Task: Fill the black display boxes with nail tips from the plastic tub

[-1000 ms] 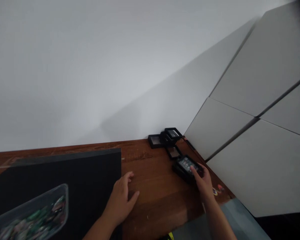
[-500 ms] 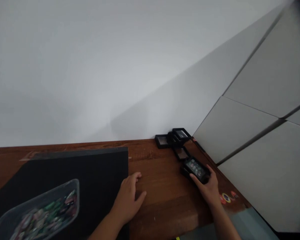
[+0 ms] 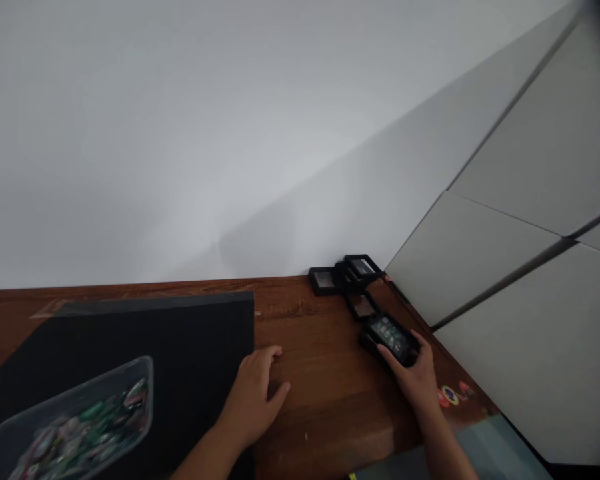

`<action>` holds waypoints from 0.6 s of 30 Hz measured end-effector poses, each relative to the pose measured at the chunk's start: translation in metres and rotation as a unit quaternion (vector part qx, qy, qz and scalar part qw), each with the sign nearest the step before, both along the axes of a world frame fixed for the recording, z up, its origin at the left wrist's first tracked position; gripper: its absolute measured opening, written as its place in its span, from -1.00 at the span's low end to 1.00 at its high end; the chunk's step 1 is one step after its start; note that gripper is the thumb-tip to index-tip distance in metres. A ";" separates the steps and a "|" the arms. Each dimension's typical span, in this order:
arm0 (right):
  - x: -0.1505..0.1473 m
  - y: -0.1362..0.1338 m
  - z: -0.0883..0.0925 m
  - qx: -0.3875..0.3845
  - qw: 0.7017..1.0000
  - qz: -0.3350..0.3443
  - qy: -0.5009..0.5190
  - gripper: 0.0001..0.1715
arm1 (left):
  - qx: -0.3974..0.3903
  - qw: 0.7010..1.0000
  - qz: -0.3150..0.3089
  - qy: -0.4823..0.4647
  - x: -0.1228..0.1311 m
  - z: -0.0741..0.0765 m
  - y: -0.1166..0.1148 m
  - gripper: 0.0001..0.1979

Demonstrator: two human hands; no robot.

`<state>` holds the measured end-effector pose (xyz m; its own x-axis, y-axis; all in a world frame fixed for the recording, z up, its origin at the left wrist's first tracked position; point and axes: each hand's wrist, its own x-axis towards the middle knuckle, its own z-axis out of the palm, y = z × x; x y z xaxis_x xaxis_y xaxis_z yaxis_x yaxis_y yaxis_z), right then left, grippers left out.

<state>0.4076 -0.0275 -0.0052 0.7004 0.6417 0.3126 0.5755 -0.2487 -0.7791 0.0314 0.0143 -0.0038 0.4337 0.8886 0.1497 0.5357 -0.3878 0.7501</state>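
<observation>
My right hand [image 3: 416, 379] is closed around the near end of a black display case [image 3: 389, 337] that lies on the wooden table [image 3: 325, 380] near the right wall; small coloured pieces show through its lid. My left hand [image 3: 254, 399] rests flat and open on the table at the right edge of a black mat [image 3: 145, 340], holding nothing. Several more small black frames [image 3: 347, 279] sit just beyond the case, in the table's far right corner.
A clear plastic tub [image 3: 75, 419] full of small green and pink pieces stands on the mat at the lower left. A white wall runs behind the table, and grey panels [image 3: 520, 253] close off the right side. Coloured stickers [image 3: 453, 395] mark the table's right edge.
The view has shifted a little to the right, then steadied. Both hands hold nearly the same places; my right hand stays on the black case.
</observation>
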 end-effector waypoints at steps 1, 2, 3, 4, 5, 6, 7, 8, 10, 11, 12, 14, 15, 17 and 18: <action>-0.001 0.000 0.001 0.000 1.000 0.001 0.003 0.28 | -0.001 1.000 -0.001 0.001 0.000 0.000 0.000 -0.51; -0.001 0.000 0.002 -0.001 1.000 0.002 0.009 0.28 | -0.001 1.000 -0.001 0.003 0.000 0.001 0.000 -0.51; -0.002 0.000 0.003 -0.001 1.000 0.003 0.015 0.29 | -0.002 1.000 -0.002 0.005 0.000 0.001 0.000 -0.52; -0.003 0.000 0.004 -0.002 1.000 0.002 0.022 0.29 | -0.003 1.000 -0.003 0.006 0.000 0.001 0.000 -0.52; -0.004 0.000 0.005 -0.002 1.000 0.001 0.026 0.30 | -0.004 1.000 -0.004 0.008 -0.001 0.002 0.000 -0.52; -0.004 0.000 0.005 -0.003 1.000 0.001 0.029 0.32 | -0.004 1.000 -0.005 0.009 -0.001 0.002 0.000 -0.52; -0.005 0.000 0.006 -0.004 1.000 0.000 0.029 0.33 | -0.005 1.000 -0.006 0.010 -0.001 0.002 0.001 -0.52; -0.005 0.000 0.006 -0.006 1.000 0.000 0.026 0.34 | -0.005 1.000 -0.007 0.011 -0.001 0.003 0.001 -0.53; -0.003 0.000 0.005 -0.012 1.000 -0.002 0.016 0.34 | -0.004 1.000 -0.009 0.012 -0.001 0.003 0.001 -0.52; -0.002 0.000 0.003 -0.014 1.000 -0.003 0.011 0.34 | -0.003 1.000 -0.010 0.012 -0.001 0.003 0.001 -0.52; -0.001 0.000 0.002 -0.014 1.000 -0.004 0.009 0.33 | -0.002 1.000 -0.010 0.012 -0.001 0.003 0.001 -0.52; 0.000 0.000 0.000 -0.009 1.000 -0.003 0.007 0.32 | 0.001 1.000 -0.009 0.012 -0.001 0.002 0.000 -0.52; 0.001 0.000 0.000 -0.007 1.000 -0.001 0.006 0.32 | 0.003 1.000 -0.009 0.011 -0.001 0.001 0.000 -0.52; 0.001 0.000 -0.001 -0.005 1.000 0.000 0.001 0.32 | 0.005 1.000 -0.008 0.010 -0.001 0.001 0.000 -0.52; 0.001 0.000 -0.001 -0.007 1.000 -0.001 -0.001 0.33 | 0.006 1.000 -0.008 0.010 -0.001 0.000 0.000 -0.52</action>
<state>0.4083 -0.0273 -0.0062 0.7006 0.6452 0.3047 0.5764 -0.2600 -0.7747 0.0300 0.0140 -0.0035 0.4513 0.8794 0.1518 0.5432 -0.4057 0.7351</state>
